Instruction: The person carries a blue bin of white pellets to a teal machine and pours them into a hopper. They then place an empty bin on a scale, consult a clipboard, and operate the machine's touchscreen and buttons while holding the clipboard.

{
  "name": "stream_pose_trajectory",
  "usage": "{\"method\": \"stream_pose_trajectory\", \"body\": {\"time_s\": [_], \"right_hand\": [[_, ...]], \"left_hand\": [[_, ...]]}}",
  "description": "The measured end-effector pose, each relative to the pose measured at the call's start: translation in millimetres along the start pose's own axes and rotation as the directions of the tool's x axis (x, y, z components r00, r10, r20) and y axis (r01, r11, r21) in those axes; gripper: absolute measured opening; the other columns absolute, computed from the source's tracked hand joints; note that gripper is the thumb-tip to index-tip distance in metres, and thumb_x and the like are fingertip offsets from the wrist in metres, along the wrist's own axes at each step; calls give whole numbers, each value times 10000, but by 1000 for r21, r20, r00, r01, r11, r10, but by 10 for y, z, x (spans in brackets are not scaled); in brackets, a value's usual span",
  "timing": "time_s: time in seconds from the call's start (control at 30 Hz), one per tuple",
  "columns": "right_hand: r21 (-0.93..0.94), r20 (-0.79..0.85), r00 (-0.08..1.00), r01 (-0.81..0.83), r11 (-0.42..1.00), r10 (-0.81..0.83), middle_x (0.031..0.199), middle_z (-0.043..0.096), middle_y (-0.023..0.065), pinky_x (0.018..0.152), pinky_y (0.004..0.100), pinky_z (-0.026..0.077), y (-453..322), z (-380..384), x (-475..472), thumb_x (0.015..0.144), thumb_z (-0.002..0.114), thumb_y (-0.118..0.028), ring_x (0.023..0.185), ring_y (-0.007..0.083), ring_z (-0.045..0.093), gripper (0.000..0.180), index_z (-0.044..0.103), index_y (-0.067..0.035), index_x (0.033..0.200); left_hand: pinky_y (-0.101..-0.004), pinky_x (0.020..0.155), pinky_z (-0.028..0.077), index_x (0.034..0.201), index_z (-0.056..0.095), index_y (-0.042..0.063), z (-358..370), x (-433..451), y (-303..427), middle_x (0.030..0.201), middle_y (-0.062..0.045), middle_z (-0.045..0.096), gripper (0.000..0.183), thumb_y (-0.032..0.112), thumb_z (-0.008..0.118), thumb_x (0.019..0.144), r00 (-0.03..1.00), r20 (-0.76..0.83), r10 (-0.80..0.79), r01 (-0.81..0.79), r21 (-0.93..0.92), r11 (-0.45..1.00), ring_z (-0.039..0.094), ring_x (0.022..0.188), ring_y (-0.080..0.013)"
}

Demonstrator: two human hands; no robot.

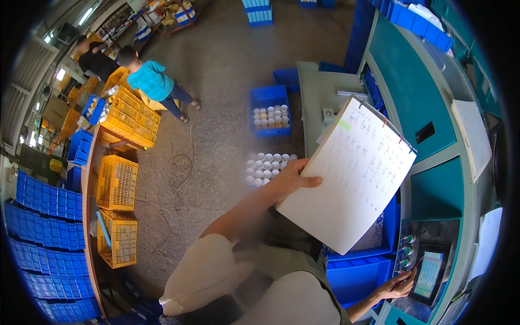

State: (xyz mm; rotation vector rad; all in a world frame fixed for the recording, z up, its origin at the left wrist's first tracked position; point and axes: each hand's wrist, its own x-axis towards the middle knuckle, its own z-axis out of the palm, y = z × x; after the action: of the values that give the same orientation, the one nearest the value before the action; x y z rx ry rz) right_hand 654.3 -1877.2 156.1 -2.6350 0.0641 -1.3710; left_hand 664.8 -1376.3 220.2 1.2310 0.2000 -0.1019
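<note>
My left hand (298,178) grips a ring-bound notebook (345,183) by its left edge, with the thumb on top of the page. Handwriting fills much of the open white page, and a green highlight marks one spot. Down at the right, my right hand (400,284) is at the left edge of a lit touchscreen (429,274) on a machine's control panel (436,231). A thin pen-like stick (419,262) appears to extend from its fingers towards the screen. Green-lit push buttons (407,251) line the panel just above that hand.
The teal-and-grey machine (406,89) fills the right side. Blue bins (270,132) on the floor hold white round pieces (267,165). Yellow crates (117,183) and stacked blue bins (48,227) stand at left. Two people, one in a turquoise shirt (151,80), are at far left.
</note>
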Motion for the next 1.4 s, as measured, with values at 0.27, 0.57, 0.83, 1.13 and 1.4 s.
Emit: {"method": "stream_pose_trajectory", "body": {"time_s": [0.27, 0.57, 0.83, 1.13, 1.4], "right_hand": [[11, 58, 997, -48, 999, 47, 1119, 769, 55, 875, 396, 466, -101, 9, 6, 1077, 553, -228, 932, 223, 689, 281, 755, -62, 1181], [67, 19, 997, -82, 994, 81, 1103, 761, 100, 848, 437, 495, -195, -22, -49, 1070, 562, -220, 938, 275, 690, 281, 745, -32, 1170], [39, 87, 982, -170, 985, 166, 1109, 756, 127, 793, 435, 473, -236, 75, -175, 1050, 609, -188, 888, 292, 665, 251, 736, -23, 1189], [233, 198, 941, -317, 919, 275, 1073, 761, 115, 745, 393, 512, -421, 188, -269, 1065, 585, -248, 881, 264, 644, 303, 727, -20, 1206], [241, 237, 935, -321, 916, 265, 1054, 764, 147, 803, 404, 531, -510, 255, -328, 1082, 545, -313, 925, 297, 701, 365, 711, -8, 1195]], "left_hand": [[-349, 955, 533, 1351, 605, -21, -8, -42, 67, 1178, -98, 710, 532, 145, 803, 886, 1000, -5, 10, -10, 67, 998, 674, 1054, -182], [-365, 954, 531, 1326, 614, -38, 43, -51, 94, 1189, -124, 704, 500, 149, 787, 896, 999, -33, -31, 34, 71, 997, 670, 1073, -206], [-365, 941, 527, 1305, 629, -25, 78, -83, 101, 1160, -94, 694, 448, 112, 753, 897, 997, -71, -36, 44, 118, 992, 653, 1056, -192], [-301, 821, 567, 1274, 652, 3, 57, -88, 19, 1080, -52, 726, 367, 76, 717, 921, 998, -53, 37, -36, 18, 999, 686, 924, -123], [-320, 850, 570, 1303, 634, 4, 59, -87, 13, 1121, -58, 722, 401, 79, 722, 919, 997, -62, 50, -48, 42, 998, 689, 950, -135]]}}
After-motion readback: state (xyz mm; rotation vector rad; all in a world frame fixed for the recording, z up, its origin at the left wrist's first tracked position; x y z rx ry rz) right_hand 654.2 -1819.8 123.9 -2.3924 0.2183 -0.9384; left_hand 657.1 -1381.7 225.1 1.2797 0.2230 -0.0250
